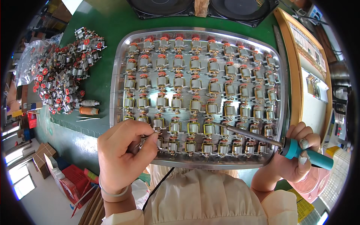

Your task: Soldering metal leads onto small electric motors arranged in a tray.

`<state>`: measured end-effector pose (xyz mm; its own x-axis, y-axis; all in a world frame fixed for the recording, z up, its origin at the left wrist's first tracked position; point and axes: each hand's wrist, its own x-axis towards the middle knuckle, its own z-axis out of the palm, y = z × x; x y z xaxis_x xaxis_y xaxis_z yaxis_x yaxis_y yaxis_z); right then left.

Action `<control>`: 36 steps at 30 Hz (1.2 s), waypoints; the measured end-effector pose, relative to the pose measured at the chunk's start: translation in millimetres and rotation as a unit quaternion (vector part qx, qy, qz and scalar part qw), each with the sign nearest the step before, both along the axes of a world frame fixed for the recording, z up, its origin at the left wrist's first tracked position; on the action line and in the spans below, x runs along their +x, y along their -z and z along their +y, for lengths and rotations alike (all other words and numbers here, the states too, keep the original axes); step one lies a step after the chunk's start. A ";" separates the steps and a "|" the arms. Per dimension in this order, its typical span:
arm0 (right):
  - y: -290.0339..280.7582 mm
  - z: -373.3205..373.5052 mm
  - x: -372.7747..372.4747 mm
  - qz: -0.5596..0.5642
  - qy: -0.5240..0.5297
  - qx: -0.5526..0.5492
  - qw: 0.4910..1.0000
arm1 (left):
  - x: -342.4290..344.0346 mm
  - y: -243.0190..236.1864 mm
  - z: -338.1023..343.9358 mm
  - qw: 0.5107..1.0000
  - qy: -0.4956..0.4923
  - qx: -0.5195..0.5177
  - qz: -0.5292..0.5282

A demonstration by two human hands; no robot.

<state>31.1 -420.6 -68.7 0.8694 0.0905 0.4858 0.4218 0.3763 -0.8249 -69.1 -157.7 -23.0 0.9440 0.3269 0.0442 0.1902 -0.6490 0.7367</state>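
A steel tray (pixel 198 165) holds rows of small metal components with red parts on top (pixel 195 105). My left hand (pixel 125 153) is at the tray's front left, thumb and forefinger pinched on what looks like a fine wire (pixel 162 129), partly hidden among the components. My right hand (pixel 300 157), with bandage-like wraps on fingertips, grips the teal handle of a soldering iron (pixel 311 158) at the front right. Its long metal shaft reaches left over the front rows, the tip near a component (pixel 210 128) right of the middle.
Green table (pixel 93 123) with a pile of similar components (pixel 62 75), plastic bag (pixel 30 62) and two spools (pixel 89 111) at left. Black speakers (pixel 240 9) behind the tray. Wooden-framed case (pixel 325 99) and pink round object (pixel 305 182) at right. Red crates (pixel 75 178) below left.
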 end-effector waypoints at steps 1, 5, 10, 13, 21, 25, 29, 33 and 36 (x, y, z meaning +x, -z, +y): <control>-0.1 0.2 -0.1 -0.001 0.001 0.001 1.000 | -0.1 -0.3 -0.1 1.000 -0.002 -0.001 -0.001; -0.9 0.8 -0.5 0.002 0.001 -0.001 1.000 | -1.4 -1.0 1.3 1.000 -0.004 -0.002 -0.002; -4.2 -0.7 -2.6 -0.011 0.006 0.023 1.000 | -5.4 -0.8 6.7 1.000 -0.010 0.012 -0.009; -5.5 -1.7 -5.2 -0.010 0.021 0.049 0.999 | -10.1 -1.0 10.6 0.999 -0.028 0.019 -0.007; -13.6 24.3 -18.0 0.001 0.017 -0.007 1.000 | -16.8 4.1 20.5 0.999 -0.037 0.019 -0.003; -14.3 34.8 -22.3 -0.010 -0.009 -0.075 0.997 | -17.5 6.1 24.1 0.999 -0.037 0.007 -0.001; -16.2 39.7 -24.6 0.017 -0.010 -0.083 0.996 | -16.3 5.7 23.9 1.000 -0.024 -0.005 -0.001; -13.0 44.2 -25.2 0.025 -0.017 -0.092 0.995 | -18.4 8.3 25.5 1.000 -0.027 -0.009 -0.002; -11.9 45.4 -24.0 0.015 -0.002 -0.106 0.994 | -13.8 10.6 26.6 1.000 -0.009 -0.010 -0.005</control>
<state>7.1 -375.2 -56.8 0.8822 0.1911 0.4303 0.3955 0.1949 -0.8975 -82.9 -131.1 -33.7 0.9376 0.3445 0.0470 0.1938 -0.6299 0.7521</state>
